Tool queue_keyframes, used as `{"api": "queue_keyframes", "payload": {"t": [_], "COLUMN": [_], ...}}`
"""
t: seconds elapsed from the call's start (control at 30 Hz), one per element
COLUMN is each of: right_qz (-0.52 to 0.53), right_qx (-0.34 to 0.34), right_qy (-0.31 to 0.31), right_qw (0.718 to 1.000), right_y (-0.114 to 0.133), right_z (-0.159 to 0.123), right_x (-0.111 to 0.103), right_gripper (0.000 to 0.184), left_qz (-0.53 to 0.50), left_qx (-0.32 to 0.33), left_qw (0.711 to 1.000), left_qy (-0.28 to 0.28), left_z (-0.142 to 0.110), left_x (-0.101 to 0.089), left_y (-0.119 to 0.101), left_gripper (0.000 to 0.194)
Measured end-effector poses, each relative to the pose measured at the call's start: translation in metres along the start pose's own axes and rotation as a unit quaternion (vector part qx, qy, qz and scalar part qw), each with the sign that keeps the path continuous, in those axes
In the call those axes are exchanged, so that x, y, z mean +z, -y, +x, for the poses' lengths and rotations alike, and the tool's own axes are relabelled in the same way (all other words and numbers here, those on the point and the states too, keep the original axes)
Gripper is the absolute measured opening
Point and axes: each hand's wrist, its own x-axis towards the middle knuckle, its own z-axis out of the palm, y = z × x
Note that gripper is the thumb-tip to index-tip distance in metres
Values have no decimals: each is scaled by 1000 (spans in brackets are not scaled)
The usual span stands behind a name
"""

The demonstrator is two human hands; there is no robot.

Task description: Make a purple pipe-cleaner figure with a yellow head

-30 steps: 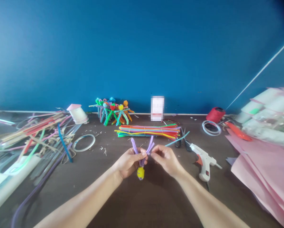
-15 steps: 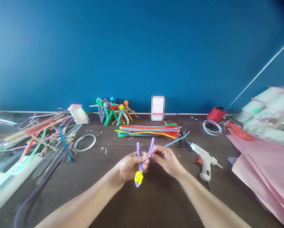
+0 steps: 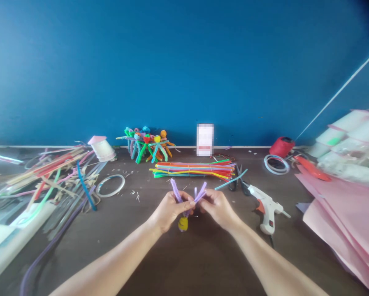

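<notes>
You've got the purple pipe-cleaner figure [image 3: 184,205] up between both hands, over the middle of the table [image 3: 203,263], nearer you than the multicolored pipe-cleaner bundle [image 3: 193,170]. Its yellow pipe-cleaner coil [image 3: 183,224] hangs below your hands, and two purple stem ends [image 3: 201,192] fan up and out in a V.

Your left hand [image 3: 170,211] is closed on the figure, thumb across the stems. Your right hand [image 3: 218,209] is pinching at the other stem, fingertips meeting it right beside your left thumb. Neither hand is relaxed. The exact crossing point of the stems is hidden behind your fingers.

Tip: keep the left pinch tight right at the crossing so the coil can't rotate. Work the stem with your right fingertips close to that pinch, not out at the tip, so it bends cleanly.

Nearby: scissors [image 3: 237,183] and a white hot glue gun [image 3: 266,211] lie to your right, just past your right hand. A clear tape roll [image 3: 110,186] lies to your left. Finished pipe-cleaner figures [image 3: 145,144] are grouped at the table's far edge.
</notes>
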Motion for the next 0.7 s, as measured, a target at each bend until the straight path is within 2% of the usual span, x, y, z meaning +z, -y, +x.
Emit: {"api": "queue_keyframes", "payload": {"t": [0.17,0.27,0.43,0.57,0.7], "right_qz": [8,16,-2,44,85], "right_qx": [-12,-17,-40,-25,-2], "right_qy": [-22,-13,-30,6,42], "right_qw": [1000,1000,999,999,995], "right_y": [1,1,4,7,5], "right_z": [-3,-3,-2,-2,-2], "right_x": [1,1,1,0,-1], "right_gripper": [10,12,9,8,8], "left_qz": [159,189,111,22,9], "left_qx": [84,93,24,-30,-45], "left_qw": [983,976,993,999,998], "left_qy": [-47,-55,-35,5,36], "left_z": [-1,-1,2,2,0], "left_x": [3,2,1,0,0], "left_y": [-1,0,2,6,7], "left_gripper": [17,15,20,24,22]}}
